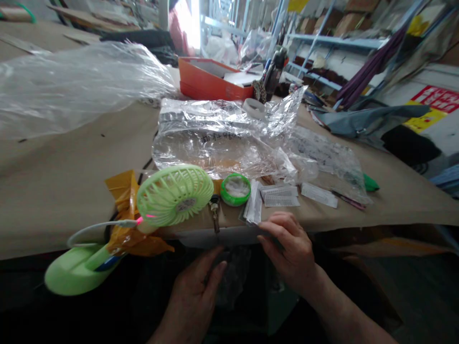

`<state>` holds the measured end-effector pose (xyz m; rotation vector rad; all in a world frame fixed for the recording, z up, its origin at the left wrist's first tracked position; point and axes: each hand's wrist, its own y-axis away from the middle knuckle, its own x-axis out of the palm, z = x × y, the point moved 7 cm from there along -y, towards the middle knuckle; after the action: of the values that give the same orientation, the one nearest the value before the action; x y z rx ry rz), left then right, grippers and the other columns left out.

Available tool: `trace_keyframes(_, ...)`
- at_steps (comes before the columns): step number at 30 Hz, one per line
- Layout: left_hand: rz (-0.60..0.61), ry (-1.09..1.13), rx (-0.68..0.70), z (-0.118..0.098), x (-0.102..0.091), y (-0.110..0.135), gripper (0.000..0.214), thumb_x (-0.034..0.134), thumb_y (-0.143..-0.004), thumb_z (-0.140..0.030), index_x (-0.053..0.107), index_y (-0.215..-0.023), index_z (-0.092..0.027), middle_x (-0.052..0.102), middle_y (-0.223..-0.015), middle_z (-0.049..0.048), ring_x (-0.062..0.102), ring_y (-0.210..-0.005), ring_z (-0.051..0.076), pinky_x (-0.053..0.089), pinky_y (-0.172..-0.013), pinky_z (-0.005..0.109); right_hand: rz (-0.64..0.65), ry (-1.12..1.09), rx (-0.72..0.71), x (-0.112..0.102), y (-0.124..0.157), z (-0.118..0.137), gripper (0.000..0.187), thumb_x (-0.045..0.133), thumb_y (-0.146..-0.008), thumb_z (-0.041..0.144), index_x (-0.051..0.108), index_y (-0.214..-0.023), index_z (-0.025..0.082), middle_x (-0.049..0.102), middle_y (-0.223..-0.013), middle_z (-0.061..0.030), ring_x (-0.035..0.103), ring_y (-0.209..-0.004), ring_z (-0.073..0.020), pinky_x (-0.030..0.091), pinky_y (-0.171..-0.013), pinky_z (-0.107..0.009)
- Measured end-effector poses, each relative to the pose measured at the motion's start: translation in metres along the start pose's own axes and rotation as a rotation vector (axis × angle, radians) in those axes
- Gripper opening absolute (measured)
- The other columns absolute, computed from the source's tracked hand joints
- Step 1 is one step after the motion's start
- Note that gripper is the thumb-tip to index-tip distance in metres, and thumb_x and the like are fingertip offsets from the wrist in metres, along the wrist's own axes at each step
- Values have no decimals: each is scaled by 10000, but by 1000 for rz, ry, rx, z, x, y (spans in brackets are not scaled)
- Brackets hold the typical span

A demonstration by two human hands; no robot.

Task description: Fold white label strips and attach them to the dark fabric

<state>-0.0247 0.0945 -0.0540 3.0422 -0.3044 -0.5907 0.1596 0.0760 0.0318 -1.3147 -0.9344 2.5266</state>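
My right hand point(290, 248) is at the table's front edge, its index fingertip at the lower end of a stack of pale printed strips point(254, 203). Its thumb is apart from the index finger, and I see nothing held between them. Lower and to the left, my left hand point(197, 291) is just below the edge, thumb and fingers apart, with nothing visible in them. Beside its thumb is a dim, clear plastic sheet or bag point(234, 277). Above the hands are a round green tub point(235, 189) with whitish contents and a small metal tool point(214, 212).
A green fan point(175, 196) with brown tape stands at the left edge. More printed strips point(279, 196) lie right of the stack. Behind are clear plastic bags point(215, 148), a tape roll point(254, 108) and an orange box point(215, 86). Pink-handled tweezers point(349, 200) lie to the right.
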Motion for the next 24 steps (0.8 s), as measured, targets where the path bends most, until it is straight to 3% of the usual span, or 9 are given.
trace_keyframes(2,46,-4,-46,6,9,-1,259,618,-771,-311,713,-1002,-242,728,-1086,56,649,-1031,250,467,-930,342,31,150,-38,3,-2,-10,316,601,-827,190,595,-1142,167,640,-1055,-111,537,-1057,-258,459,-922,-441)
trace_keyframes(4,97,11,-54,7,16,0,231,609,-778,-298,724,-973,-253,735,-1062,57,654,-1012,253,467,-917,341,56,220,-62,8,-2,-17,335,581,-842,192,591,-1175,169,641,-1121,-114,522,-1104,-267,449,-944,-460)
trace_keyframes(11,147,96,-52,-5,25,5,138,605,-784,-256,735,-827,-258,750,-818,26,675,-807,213,483,-747,273,-45,139,-118,2,2,-20,210,553,-850,103,668,-995,201,704,-971,-68,594,-994,-216,498,-876,-399)
trace_keyframes(15,169,231,-153,-15,34,0,118,625,-766,-250,729,-719,-222,730,-716,25,651,-726,194,472,-659,249,-74,51,-82,-6,-1,-25,153,560,-851,113,663,-904,212,695,-881,-45,612,-921,-187,519,-827,-363)
trace_keyframes(17,222,387,-266,-20,46,-1,130,637,-766,-265,728,-707,-192,718,-686,39,637,-686,179,474,-636,246,-82,20,-69,-9,0,-24,129,574,-843,114,652,-879,210,685,-871,-42,608,-914,-185,522,-815,-359)
trace_keyframes(20,312,811,-471,-31,70,1,174,655,-773,-329,717,-778,-166,713,-720,52,637,-675,162,498,-645,261,-55,1,-123,-13,7,-9,105,582,-839,127,640,-859,212,682,-886,-45,597,-938,-200,515,-818,-377)
trace_keyframes(22,339,1075,-533,-41,82,0,192,664,-777,-339,706,-841,-163,711,-790,51,633,-686,141,507,-652,260,-11,-10,-180,-13,15,5,91,574,-844,141,634,-842,209,687,-895,-46,594,-947,-208,503,-838,-397)
trace_keyframes(24,324,1201,-548,-47,88,-3,176,694,-760,-301,700,-843,-146,698,-799,43,612,-654,107,491,-611,213,38,-17,-218,-12,22,18,99,565,-843,132,633,-829,201,693,-890,-43,599,-939,-205,492,-857,-397)
